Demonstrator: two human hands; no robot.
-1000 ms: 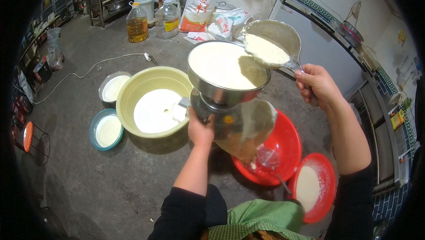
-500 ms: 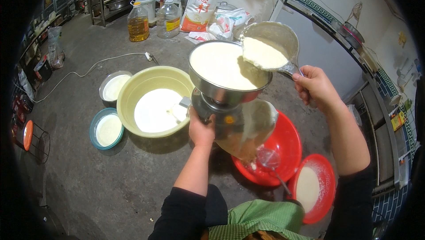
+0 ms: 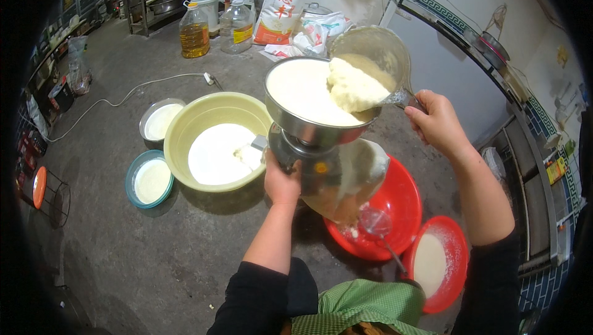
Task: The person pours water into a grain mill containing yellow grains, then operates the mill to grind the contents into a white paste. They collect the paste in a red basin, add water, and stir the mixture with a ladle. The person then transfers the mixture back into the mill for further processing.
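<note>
My right hand (image 3: 436,122) is closed round the handle of a large metal dipper (image 3: 386,51), tipped to the left. Pale cream, grainy stuff (image 3: 355,88) slides from its lip into the steel hopper (image 3: 309,126) of a grinding machine. The hopper is filled close to its rim with the same pale stuff (image 3: 299,85). Lower down, my left hand (image 3: 283,180) grips the side of the grinder (image 3: 309,165), its fingers partly hidden. The grinder's grey spout (image 3: 259,142) points over a pale yellow basin (image 3: 176,150) of white liquid (image 3: 219,156).
Left of the basin stand a small metal bowl (image 3: 148,138) and a teal bowl (image 3: 131,196), both with pale contents. A red basin (image 3: 404,205) holds a strainer (image 3: 375,221); another red basin (image 3: 458,255) is nearer me. Oil jugs (image 3: 194,35) and a sack (image 3: 281,11) stand behind. A cord (image 3: 130,93) crosses the floor.
The dipper has tilted further and shifted slightly left, and its contents have slid to the lip and into the hopper. My left hand stays on the grinder.
</note>
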